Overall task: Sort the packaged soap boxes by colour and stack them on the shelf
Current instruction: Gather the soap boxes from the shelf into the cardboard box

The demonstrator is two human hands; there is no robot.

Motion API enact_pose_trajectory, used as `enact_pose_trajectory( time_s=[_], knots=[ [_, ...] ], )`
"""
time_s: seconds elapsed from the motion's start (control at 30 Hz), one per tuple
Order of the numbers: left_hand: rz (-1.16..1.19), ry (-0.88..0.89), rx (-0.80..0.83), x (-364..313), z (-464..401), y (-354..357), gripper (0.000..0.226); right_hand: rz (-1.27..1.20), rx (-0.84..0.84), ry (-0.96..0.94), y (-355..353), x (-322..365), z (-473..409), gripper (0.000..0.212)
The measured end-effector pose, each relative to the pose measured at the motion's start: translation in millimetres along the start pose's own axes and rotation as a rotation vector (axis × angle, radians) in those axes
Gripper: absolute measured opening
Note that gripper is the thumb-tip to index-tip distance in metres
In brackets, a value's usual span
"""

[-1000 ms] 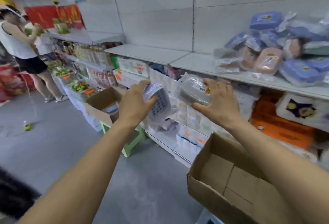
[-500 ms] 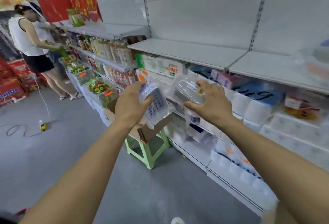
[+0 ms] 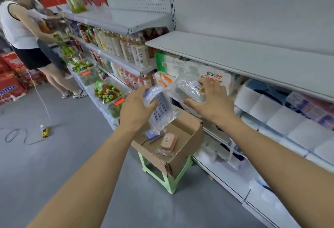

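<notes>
My left hand (image 3: 134,109) grips a blue soap box in a clear bag (image 3: 159,106), held tilted above an open cardboard box (image 3: 188,140). My right hand (image 3: 210,102) holds a grey soap box in a clear bag (image 3: 189,90) at chest height, fingers spread around it. Inside the cardboard box lie a pink packaged soap box (image 3: 168,141) and a blue one (image 3: 151,134). A bare white shelf (image 3: 244,57) runs above my hands to the right.
The cardboard box sits on a green plastic stool (image 3: 162,177) in the aisle. Tissue packs (image 3: 282,119) fill the lower shelves; bottled drinks (image 3: 133,50) stand further left. A person (image 3: 23,34) works at the shelves at far left. A cable (image 3: 16,135) lies on the grey floor.
The view has swung left along the shelf: the stocked soap boxes and the nearer carton have left view, and the carton on the stool now lies under my hands. Both hands keep their packages.
</notes>
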State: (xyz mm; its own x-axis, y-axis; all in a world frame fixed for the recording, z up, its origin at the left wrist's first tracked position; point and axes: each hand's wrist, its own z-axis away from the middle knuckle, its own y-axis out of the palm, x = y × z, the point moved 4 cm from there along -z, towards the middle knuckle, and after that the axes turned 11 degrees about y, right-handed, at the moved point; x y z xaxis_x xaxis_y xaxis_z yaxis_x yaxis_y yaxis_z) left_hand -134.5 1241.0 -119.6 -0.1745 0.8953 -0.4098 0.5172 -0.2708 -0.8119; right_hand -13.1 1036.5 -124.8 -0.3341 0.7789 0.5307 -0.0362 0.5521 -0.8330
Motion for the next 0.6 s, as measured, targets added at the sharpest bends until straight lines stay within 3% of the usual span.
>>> enact_pose_trajectory(
  time_s=[0.37,0.6],
  knots=[
    [0.092,0.103,0.295,235.7,-161.7,67.5,0.051,0.02,0.039,0.377,206.8,83.1,-111.6,0.077],
    [0.42,-0.122,0.607,336.5,-209.3,150.0,0.044,0.021,0.105,0.667,303.8,91.0,-129.4,0.083]
  ],
)
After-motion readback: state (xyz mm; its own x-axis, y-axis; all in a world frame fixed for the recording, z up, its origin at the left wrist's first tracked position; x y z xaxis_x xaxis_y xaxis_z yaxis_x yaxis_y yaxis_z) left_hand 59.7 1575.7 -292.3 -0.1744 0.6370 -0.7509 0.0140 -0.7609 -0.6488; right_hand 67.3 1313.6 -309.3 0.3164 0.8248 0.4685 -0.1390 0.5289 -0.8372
